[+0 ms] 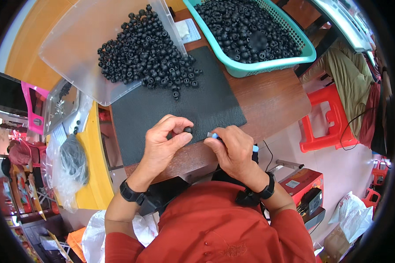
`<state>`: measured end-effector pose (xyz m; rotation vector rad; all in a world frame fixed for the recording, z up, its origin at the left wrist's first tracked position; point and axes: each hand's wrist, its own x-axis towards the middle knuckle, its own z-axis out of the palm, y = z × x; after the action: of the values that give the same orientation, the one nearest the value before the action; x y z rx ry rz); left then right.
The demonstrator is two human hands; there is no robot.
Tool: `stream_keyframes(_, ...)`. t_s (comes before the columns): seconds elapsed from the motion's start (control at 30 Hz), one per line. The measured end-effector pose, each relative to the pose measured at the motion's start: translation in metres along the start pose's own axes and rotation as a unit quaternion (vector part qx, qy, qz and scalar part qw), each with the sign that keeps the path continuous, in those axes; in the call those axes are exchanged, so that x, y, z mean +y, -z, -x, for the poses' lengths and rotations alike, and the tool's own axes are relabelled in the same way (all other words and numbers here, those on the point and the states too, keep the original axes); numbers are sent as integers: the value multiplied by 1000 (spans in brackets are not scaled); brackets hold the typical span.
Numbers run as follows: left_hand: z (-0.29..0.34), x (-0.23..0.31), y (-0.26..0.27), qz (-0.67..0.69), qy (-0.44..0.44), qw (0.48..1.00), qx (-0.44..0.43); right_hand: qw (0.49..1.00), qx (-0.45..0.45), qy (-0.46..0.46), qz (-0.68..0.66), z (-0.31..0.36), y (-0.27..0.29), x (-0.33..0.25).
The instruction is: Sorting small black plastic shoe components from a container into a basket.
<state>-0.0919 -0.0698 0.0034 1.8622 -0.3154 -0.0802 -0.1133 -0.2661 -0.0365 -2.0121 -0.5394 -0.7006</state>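
Between the thumb and forefinger of my left hand [161,139] is a small round black rubber-like part [188,129], held over the front edge of the dark mat [215,94]. My right hand [238,151] is closed around a small blue-handled knife [255,148]. Its short blade pokes out by the thumb and points toward the black part, a little apart from it. Beyond my hands, a heap of similar black parts [147,52] spills from a tipped clear plastic bin [77,41] onto the mat.
A teal basket [245,69] full of black parts stands at the far right of the brown table [274,101]. On the left, a yellow surface [96,171] carries plastic bags [73,160]. A red stool [333,116] and a seated person's legs [349,83] are to the right.
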Motion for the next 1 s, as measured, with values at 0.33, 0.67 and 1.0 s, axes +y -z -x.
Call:
stream_keyframes(0.33, 35, 19, 2, 316, 67, 946, 1, 994, -28, 12, -103, -17, -4, -29)
stream_keyframes(0.67, 42, 14, 3, 289, 21, 957, 20, 993, -48, 24, -105, -20, -7, -35)
stream_keyframes(1.0, 46, 19, 4, 289, 41, 956, 17, 992, -48, 33, -114, -16, -11, -36)
